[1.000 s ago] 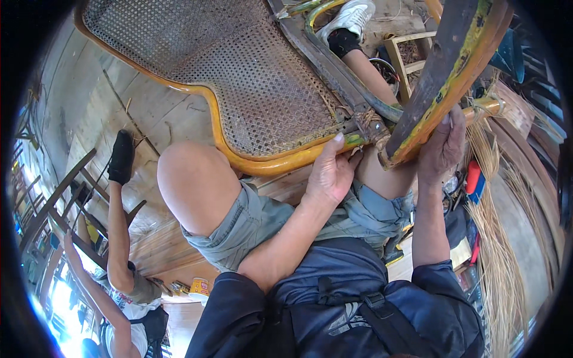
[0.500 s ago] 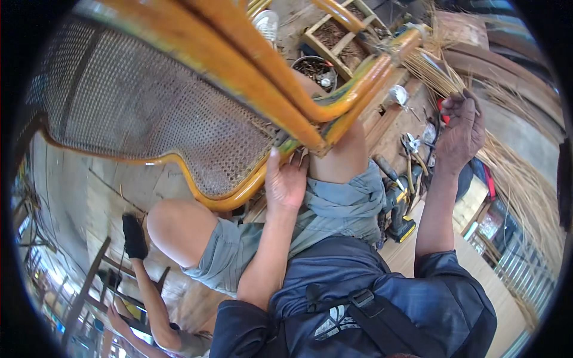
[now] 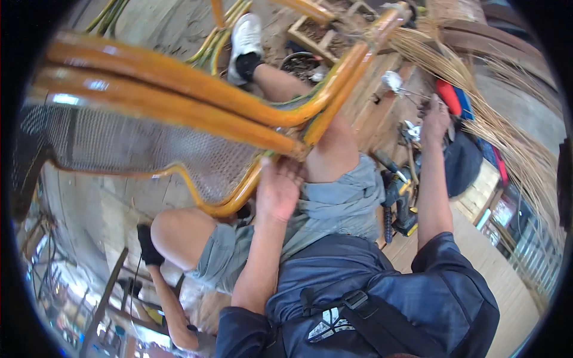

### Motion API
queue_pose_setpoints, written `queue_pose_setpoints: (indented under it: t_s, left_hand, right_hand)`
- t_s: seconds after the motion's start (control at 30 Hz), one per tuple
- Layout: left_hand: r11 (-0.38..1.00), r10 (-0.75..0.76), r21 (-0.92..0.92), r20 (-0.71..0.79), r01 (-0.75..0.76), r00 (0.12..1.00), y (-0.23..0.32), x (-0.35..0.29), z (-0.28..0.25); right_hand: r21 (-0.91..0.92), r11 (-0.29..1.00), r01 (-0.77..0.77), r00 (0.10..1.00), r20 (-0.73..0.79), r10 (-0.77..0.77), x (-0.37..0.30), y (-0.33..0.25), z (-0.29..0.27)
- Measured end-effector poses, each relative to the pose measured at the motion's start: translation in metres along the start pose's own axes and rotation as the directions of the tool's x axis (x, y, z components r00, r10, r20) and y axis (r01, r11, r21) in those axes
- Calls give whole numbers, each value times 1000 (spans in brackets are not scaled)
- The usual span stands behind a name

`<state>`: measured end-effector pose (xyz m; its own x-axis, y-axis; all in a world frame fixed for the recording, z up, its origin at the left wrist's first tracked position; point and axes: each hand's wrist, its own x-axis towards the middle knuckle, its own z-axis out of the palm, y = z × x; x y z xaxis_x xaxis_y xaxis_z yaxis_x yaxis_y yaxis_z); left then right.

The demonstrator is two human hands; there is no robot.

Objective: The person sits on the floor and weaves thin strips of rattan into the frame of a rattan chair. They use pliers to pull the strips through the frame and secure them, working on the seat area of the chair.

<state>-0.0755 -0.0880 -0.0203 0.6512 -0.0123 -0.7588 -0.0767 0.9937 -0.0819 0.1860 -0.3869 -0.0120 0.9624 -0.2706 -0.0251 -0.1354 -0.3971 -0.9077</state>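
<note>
A rattan chair (image 3: 149,110) with a glossy orange-brown cane frame and a woven mesh panel (image 3: 203,158) lies tilted across my lap. My left hand (image 3: 279,188), palm up, holds the frame from below at a joint, its fingertips partly hidden behind the canes. Off to the right, my right hand (image 3: 436,122) has its fingers curled closed beside a red object (image 3: 449,97). Thin rod-like lines run from those fingers toward a crumpled white bundle (image 3: 391,80); what the fingers hold is unclear.
Long loose cane strands (image 3: 444,71) spread along the right. Yellow-and-black power tools (image 3: 403,209), pliers (image 3: 410,140) and a dark cap (image 3: 462,161) lie near my right thigh. A bucket (image 3: 301,67) and a divided wooden box (image 3: 313,37) stand ahead. Another person's arm (image 3: 176,310) shows at lower left.
My right hand has come away from the cane strands, down and left to beside the red object. The chair has tipped, its canes swinging lower left, with my left hand still under the joint.
</note>
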Motion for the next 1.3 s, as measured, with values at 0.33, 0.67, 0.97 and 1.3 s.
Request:
queue_pose_setpoints:
  t_s: [0.33, 0.67, 0.97, 1.3]
  left_hand:
    - [-337, 480, 923, 337, -184, 810, 98, -5, 53]
    - [-366, 285, 891, 382, -268, 879, 100, 41, 31]
    - [-500, 235, 823, 428, -269, 873, 101, 52, 23]
    - [-805, 168, 573, 466, -151, 869, 98, 52, 28]
  right_hand:
    - [50, 997, -61, 996, 63, 58, 21, 28, 5]
    - [65, 998, 0, 997, 80, -5, 18, 16, 14]
    - [45, 999, -18, 997, 71, 15, 14, 13, 11]
    - [54, 998, -20, 998, 65, 17, 21, 22, 0]
